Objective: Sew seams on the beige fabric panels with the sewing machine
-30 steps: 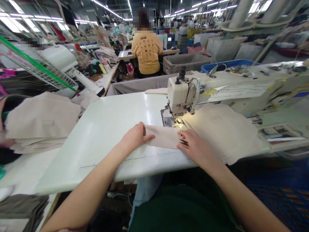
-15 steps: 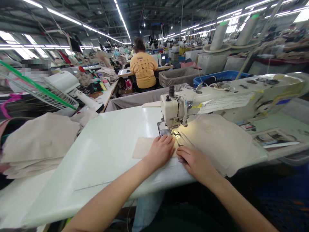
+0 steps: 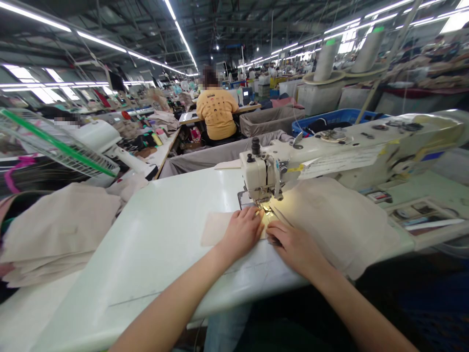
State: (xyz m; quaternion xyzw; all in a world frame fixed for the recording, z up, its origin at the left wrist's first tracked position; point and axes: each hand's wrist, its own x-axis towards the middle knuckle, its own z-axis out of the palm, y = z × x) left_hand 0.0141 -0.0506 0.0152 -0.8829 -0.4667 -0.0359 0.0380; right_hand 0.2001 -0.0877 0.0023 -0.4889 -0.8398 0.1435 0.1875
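Note:
Under the needle of the white sewing machine lies a small cream fabric piece, lit by the machine's lamp. My left hand rests flat on that piece, fingers stretched toward the presser foot. Just right of it, my right hand is closed around what look like scissors; dark metal shows below the fingers and slim blades seem to point up toward the needle. Its fingertips are at the fabric's right edge. A larger cream fabric panel spreads under the machine arm, beside my right hand.
A stack of cream fabric sits left of the pale worktable. Behind it stands a white fan. A small tray of tools is at the right. Beyond are grey cloth bins and a seated co-worker.
The camera view has tilted and shifted slightly. Both hands stay almost in place beside the needle, with the right fingers a little closer to the left hand.

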